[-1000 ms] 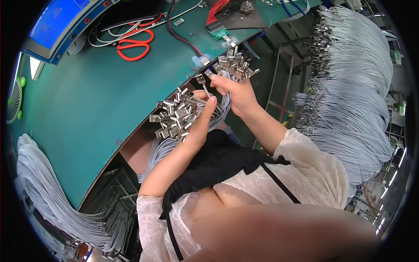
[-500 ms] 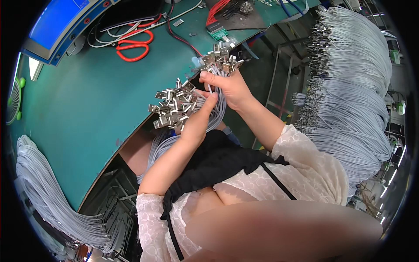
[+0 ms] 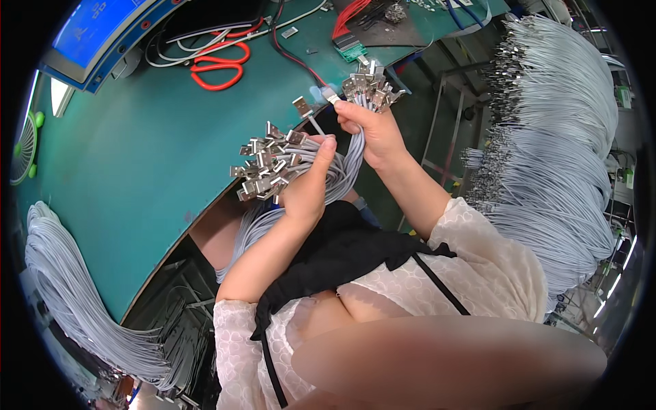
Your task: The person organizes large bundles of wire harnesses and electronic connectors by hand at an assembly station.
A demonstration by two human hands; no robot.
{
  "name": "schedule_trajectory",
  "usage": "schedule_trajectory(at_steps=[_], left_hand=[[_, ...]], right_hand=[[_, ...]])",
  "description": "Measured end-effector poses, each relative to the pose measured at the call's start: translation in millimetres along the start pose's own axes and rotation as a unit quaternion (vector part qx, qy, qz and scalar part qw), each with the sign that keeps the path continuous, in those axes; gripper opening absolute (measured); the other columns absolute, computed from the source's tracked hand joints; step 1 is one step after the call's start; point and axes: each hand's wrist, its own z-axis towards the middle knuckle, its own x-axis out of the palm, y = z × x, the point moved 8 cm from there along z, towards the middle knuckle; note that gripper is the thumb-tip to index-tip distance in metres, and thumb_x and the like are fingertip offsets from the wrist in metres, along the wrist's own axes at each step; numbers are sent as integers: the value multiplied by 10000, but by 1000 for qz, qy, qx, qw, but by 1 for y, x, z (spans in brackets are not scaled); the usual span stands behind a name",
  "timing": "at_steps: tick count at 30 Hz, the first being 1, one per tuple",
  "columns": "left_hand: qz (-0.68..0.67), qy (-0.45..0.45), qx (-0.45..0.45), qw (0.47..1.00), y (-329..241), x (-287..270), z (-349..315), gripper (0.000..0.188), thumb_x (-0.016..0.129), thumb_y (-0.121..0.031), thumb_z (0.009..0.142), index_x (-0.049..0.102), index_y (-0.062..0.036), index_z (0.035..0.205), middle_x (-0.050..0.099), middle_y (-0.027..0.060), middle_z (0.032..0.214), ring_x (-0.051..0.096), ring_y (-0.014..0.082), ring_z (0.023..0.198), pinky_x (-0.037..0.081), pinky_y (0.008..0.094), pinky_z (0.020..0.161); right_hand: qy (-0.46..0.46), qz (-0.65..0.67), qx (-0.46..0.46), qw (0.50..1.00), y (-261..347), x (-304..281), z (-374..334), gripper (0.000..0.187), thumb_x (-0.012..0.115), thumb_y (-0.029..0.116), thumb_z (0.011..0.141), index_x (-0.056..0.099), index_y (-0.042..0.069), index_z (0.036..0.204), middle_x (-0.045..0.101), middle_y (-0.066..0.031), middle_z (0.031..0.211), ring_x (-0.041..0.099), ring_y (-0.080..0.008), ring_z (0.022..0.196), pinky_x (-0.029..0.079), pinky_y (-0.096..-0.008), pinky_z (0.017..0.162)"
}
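Note:
My left hand [image 3: 306, 186] is closed around a thick bunch of grey USB cables, their metal plugs [image 3: 263, 167] fanned out over the table edge. One cable's plug [image 3: 301, 106] sticks up apart from that bunch, above my left thumb. A second bunch of USB cables [image 3: 354, 156] is gripped in my right hand [image 3: 377, 135], with its plugs [image 3: 369, 85] pointing up and away. My right thumb and forefinger touch a small white-and-metal connector [image 3: 329, 94] at the table edge, in line with a dark red-and-black lead [image 3: 301, 63]. Whether it is plugged in cannot be made out.
A green circuit board [image 3: 350, 46] with red wires lies beyond my right hand. Red-handled scissors [image 3: 222, 68] and a blue-screened device [image 3: 92, 34] are on the green table [image 3: 150, 157]. Large cable bundles hang at right [image 3: 553, 150] and over the left edge [image 3: 68, 273].
My hands have moved slightly apart. The right hand has shifted right, its thumb and forefinger now at the small connector. A single plug now stands up above my left hand.

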Motion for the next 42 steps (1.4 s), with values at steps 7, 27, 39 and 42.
schedule_trajectory(at_steps=[7,27,39,42], left_hand=[[47,111,-50,991,13,9,-4,173,580,-133,816,538,-31,949,580,28,890,533,100,813,408,226,714],[19,79,14,997,10,5,3,138,608,-114,795,533,-48,890,559,13,855,512,86,764,398,202,699],[107,131,83,982,2,7,-6,225,620,-88,779,489,-31,953,553,39,846,519,97,767,405,211,695],[31,76,53,995,2,4,-4,264,627,-66,765,470,-32,974,553,35,840,523,94,757,411,214,689]], right_hand=[[36,-9,48,998,0,19,-6,158,634,71,722,551,37,853,554,-30,684,475,-67,539,365,-187,451],[-14,-25,-36,999,8,7,-7,141,638,92,728,562,27,828,562,-42,706,466,-83,558,371,-212,510],[12,-34,-69,997,7,3,-22,140,635,65,723,556,33,834,558,-45,698,480,-86,551,370,-216,483],[25,-29,-49,998,7,2,-7,137,633,62,722,554,30,830,557,-40,694,478,-84,549,369,-214,484]])
